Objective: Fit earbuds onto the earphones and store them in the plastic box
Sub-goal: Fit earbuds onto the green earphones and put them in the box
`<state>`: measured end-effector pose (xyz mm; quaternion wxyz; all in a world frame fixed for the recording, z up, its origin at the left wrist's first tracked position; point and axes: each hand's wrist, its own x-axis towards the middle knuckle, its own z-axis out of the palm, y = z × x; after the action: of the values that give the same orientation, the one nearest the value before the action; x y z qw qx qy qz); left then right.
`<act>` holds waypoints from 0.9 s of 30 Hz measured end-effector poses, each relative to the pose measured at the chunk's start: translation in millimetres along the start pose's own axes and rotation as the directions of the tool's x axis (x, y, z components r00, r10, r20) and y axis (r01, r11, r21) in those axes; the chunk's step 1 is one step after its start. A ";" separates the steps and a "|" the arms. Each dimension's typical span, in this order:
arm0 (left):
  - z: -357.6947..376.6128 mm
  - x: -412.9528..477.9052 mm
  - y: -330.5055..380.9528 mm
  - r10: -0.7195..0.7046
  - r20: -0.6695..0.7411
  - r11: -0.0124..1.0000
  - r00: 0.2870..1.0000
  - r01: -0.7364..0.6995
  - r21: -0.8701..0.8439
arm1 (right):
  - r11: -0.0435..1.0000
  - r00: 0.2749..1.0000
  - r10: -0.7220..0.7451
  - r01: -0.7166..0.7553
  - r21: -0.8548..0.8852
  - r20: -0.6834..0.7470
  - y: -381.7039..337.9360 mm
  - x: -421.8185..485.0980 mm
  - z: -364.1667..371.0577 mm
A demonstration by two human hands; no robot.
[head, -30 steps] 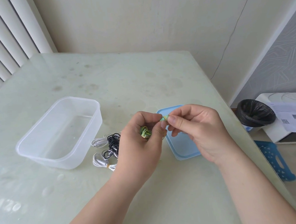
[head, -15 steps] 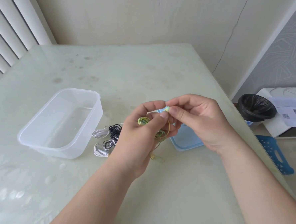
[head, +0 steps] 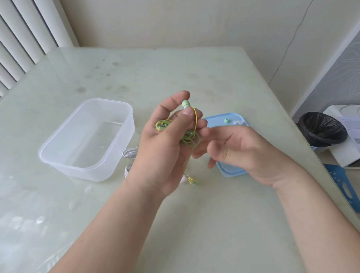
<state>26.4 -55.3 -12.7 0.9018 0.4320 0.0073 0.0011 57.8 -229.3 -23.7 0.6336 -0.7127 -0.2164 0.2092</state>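
My left hand (head: 165, 145) holds a coiled green and yellow earphone (head: 188, 137) above the table, pinching its pale green earbud end (head: 186, 104) between thumb and forefinger. The plug end (head: 191, 180) of the cable dangles below the hand. My right hand (head: 239, 151) hovers just to the right with relaxed fingers, holding nothing. The clear plastic box (head: 86, 140) stands on the left with nothing in it. A blue lid (head: 218, 121) lies behind my right hand, with a loose green earbud (head: 227, 120) on it.
White earphones (head: 129, 154) lie between the box and my left hand, partly hidden. A small white item (head: 238, 122) rests on the lid. Beyond the table's right edge are a black-lined bin (head: 322, 127), a white unit with papers (head: 356, 134) and a blue stool (head: 344, 185).
My right hand has let go of the earbud end and dropped away to the right. My left hand has lifted the green earphone higher, and the blue lid with its loose earbud is now uncovered.
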 end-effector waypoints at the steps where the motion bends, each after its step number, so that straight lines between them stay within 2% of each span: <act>1: -0.3 -0.5 1.6 0.007 -0.003 0.999 1.000 -0.007 -0.036 | 0.998 0.999 0.019 -0.016 -0.065 0.042 -1.1 0.2 6.9; 4: 3.1 -1.0 3.1 0.015 -0.004 0.990 1.000 -0.015 -0.141 | 0.941 0.994 0.074 -0.041 -0.336 0.086 1.4 0.3 23.2; 6: 4.1 -1.9 4.6 0.024 -0.018 0.982 1.000 -0.027 -0.185 | 0.893 0.991 0.087 -0.033 -0.449 0.101 4.0 -0.8 31.5; 10: 3.6 -0.8 6.4 0.056 -0.069 0.990 0.996 -0.064 -0.122 | 0.909 0.993 0.022 0.028 -0.416 0.114 4.5 -2.0 27.8; 11: 2.4 0.0 6.1 0.076 -0.095 0.994 0.993 -0.083 -0.068 | 0.926 0.996 0.013 0.023 -0.377 0.092 1.2 -1.7 23.1; 13: 0.3 2.3 4.0 0.137 -0.161 0.989 0.977 -0.125 0.082 | 0.989 0.999 -0.031 0.033 -0.144 0.017 -2.2 -2.6 8.0; 15: -1.2 3.7 2.0 0.201 -0.207 0.963 0.957 -0.154 0.223 | 0.996 0.995 -0.046 0.053 0.076 -0.086 -5.6 -2.8 -5.4; 17: -3.7 4.6 2.1 0.260 -0.239 0.933 0.935 -0.180 0.313 | 0.976 0.986 -0.012 0.047 0.211 -0.166 -5.4 -1.8 -13.1; 22: -11.6 9.6 12.7 0.379 -0.306 0.873 0.873 -0.227 0.431 | 0.901 0.973 0.113 -0.014 0.434 -0.203 -5.8 1.0 -25.2; 24: -9.8 6.9 12.9 0.374 -0.285 0.849 0.883 -0.202 0.489 | 0.872 0.978 0.096 0.006 0.489 -0.184 -7.9 1.9 -24.1; 27: -4.4 1.3 4.6 0.310 -0.172 0.744 0.935 -0.126 0.656 | 0.881 0.984 0.051 0.036 0.472 -0.170 -6.3 3.0 -20.2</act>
<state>27.7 -48.9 -11.9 0.6860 0.7046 0.0790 0.1635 71.5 -243.3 -15.3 0.8042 -0.5530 -0.0986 0.1940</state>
